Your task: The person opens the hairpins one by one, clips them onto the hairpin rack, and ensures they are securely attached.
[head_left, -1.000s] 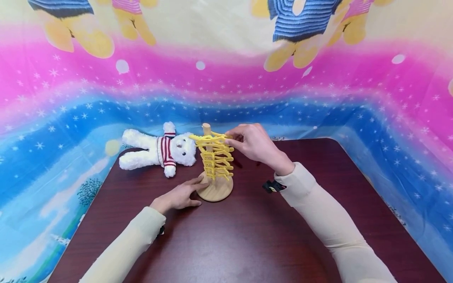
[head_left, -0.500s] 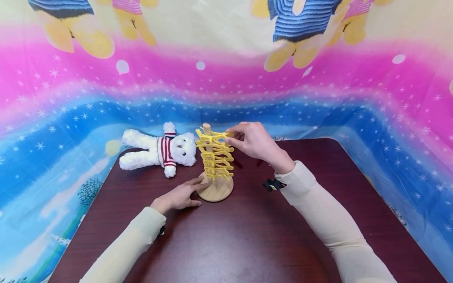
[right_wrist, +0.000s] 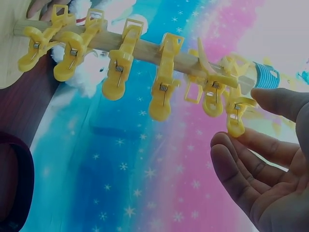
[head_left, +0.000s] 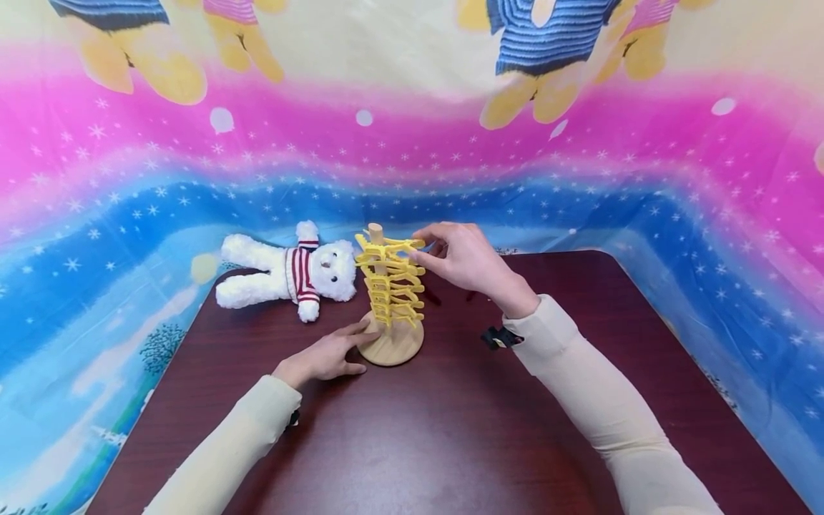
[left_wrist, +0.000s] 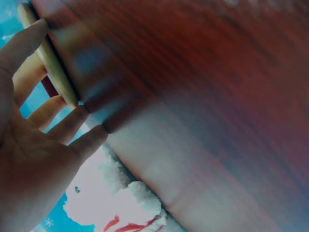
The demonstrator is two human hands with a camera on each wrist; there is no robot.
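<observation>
A wooden post (head_left: pixel 376 232) rises from a round wooden base (head_left: pixel 399 348), with several yellow clothespins (head_left: pixel 389 293) clipped along it one above another. At the top, my right hand (head_left: pixel 466 257) pinches the end of the uppermost clothespin (right_wrist: pixel 236 116); in the right wrist view the thumb is at one handle and the index fingertip at the other. That clothespin sits close to another one (right_wrist: pixel 212 96) near the post's end. My left hand (head_left: pixel 328 355) lies low on the left, fingers spread and fairly straight, fingertips touching the base's edge. Its palm shows in the left wrist view.
Left of the post, a white teddy bear (head_left: pixel 333 272) in a red-and-white striped sweater lies on its back, head near the clothespins. The dark red tabletop (head_left: pixel 412 436) is bordered behind by a printed cloth (head_left: pixel 412 157).
The topmost yellow clothespin has swung from pointing left to lying against the post, held by the right hand. The left hand has stayed at the base.
</observation>
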